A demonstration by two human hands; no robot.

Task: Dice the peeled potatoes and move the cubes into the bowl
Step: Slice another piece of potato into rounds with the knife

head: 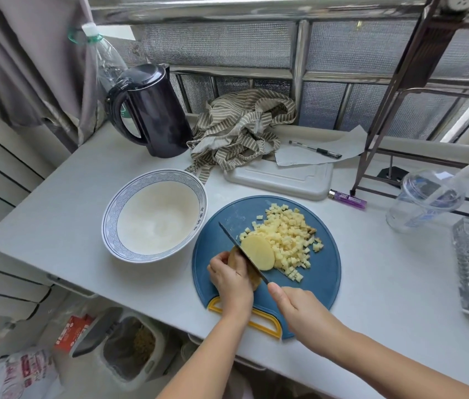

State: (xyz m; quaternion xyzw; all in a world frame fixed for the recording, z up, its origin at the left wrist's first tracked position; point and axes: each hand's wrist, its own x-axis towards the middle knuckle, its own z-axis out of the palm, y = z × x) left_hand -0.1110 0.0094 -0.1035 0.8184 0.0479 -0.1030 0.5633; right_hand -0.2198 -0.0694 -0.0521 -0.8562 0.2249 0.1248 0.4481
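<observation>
Right hand [299, 308], knife [237, 245] against potato [257, 252], bowl [109, 223] beside board [322, 279]

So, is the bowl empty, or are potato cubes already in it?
Empty: the bowl shows only its bare white inside. All the cubes lie in a pile on the blue cutting board.

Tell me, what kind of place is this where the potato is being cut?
Most likely a small home kitchen corner, perhaps on a balcony. A blue cutting board with diced potato, a bowl and an electric kettle sit on a white counter, and a metal railing runs behind it.
</observation>
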